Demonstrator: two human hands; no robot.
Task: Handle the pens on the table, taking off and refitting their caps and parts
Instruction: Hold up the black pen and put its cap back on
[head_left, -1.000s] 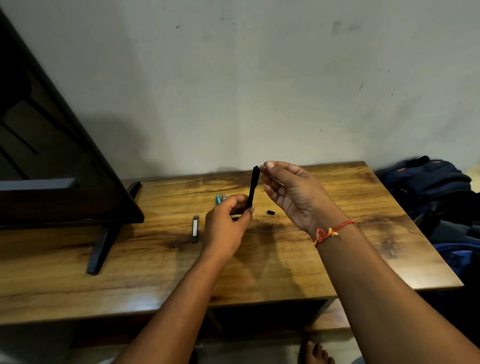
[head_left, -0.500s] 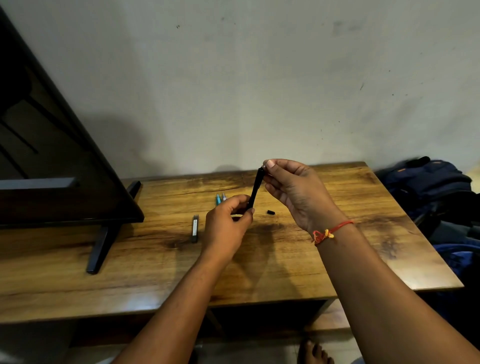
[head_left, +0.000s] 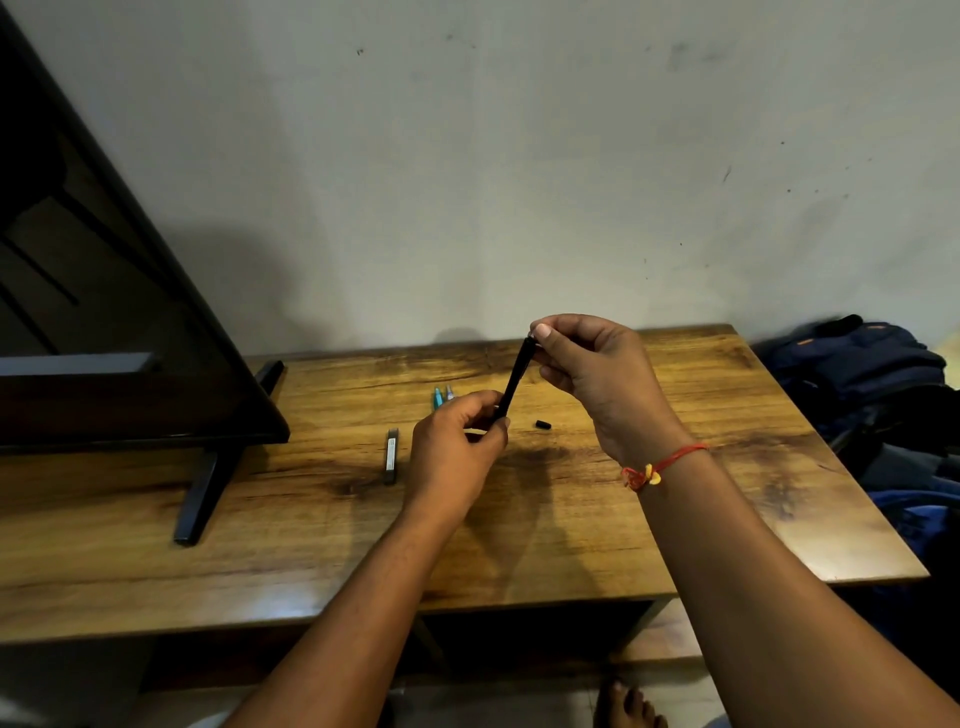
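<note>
- Black pen (head_left: 515, 378) was held in the air above the middle of the wooden table (head_left: 675, 509), tilted, with its upper end leaning right and away from the camera.
- Pen looked slim, uniformly matte black, slightly tapered; no markings could be made out.
- Left hand (head_left: 457, 452) had its grip closed around the lower end of the pen, thumb and fingers curled on the barrel; the very tip was hidden inside the fingers.
- Right hand (head_left: 597, 379) had its grip pinched shut on the top end of the pen, thumb and forefinger at the tip, remaining fingers curled underneath. Whether a cap or end piece sat between those fingers could not be told.
- Small black part (head_left: 543, 425) lay on the table just right of the left hand, apart from both hands; short and cylindrical.
- Grey pen piece (head_left: 390, 456) lay flat on the table left of the left hand, lengthwise toward the wall, with a pale strip along it.
- Teal pen (head_left: 437, 399) and a paler pen (head_left: 450, 393) lay side by side behind the left hand; only their far ends showed.
- Red thread bracelet (head_left: 665, 462) with a yellow knot sat on the right wrist.
- Dark television (head_left: 130, 364) stood on the left of the table on a black foot.
- Blue bags (head_left: 862, 374) were piled beyond the right edge of the table.
</note>
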